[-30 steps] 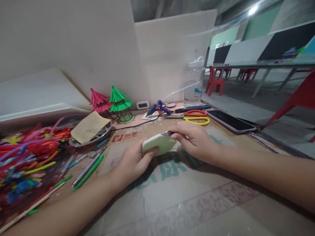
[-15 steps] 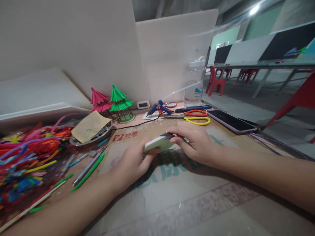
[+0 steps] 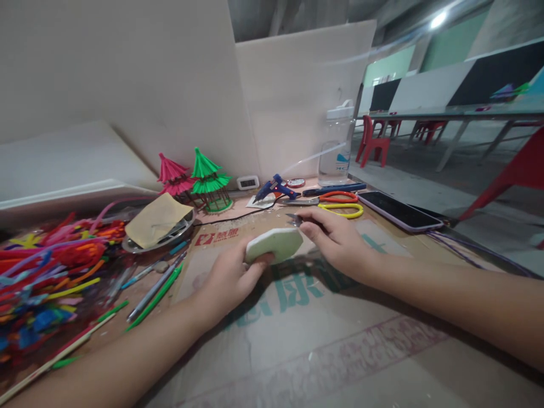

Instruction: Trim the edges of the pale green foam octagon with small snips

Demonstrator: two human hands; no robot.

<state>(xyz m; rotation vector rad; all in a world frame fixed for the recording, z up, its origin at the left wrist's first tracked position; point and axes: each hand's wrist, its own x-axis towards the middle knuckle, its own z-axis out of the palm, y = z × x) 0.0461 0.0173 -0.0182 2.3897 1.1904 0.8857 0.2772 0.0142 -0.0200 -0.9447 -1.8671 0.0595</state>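
Between the thumb and fingers of my left hand (image 3: 233, 275) is a pale green, flat, many-sided foam piece (image 3: 278, 245) with a white edge, tilted above the cardboard. My right hand (image 3: 335, 238) pinches a small dark blade (image 3: 294, 219), its tip pointing left; the rest of it is hidden in my fingers. A small gap separates the blade from the foam piece. Both hands hover over the printed cardboard sheet (image 3: 314, 345). Just beyond my right hand lie scissors (image 3: 340, 197) with an orange and a yellow handle loop.
Pipe cleaners (image 3: 51, 266) heap up at left, beside a metal tray (image 3: 127, 245). Behind stand a pink model (image 3: 172, 170), a green model (image 3: 208, 175), a blue glue gun (image 3: 276, 187) and a water bottle (image 3: 335, 147). A phone (image 3: 399, 209) lies at right.
My right hand has drawn the blade away from the foam piece's edge, up and slightly right. The foam piece has turned so more of its green face shows.
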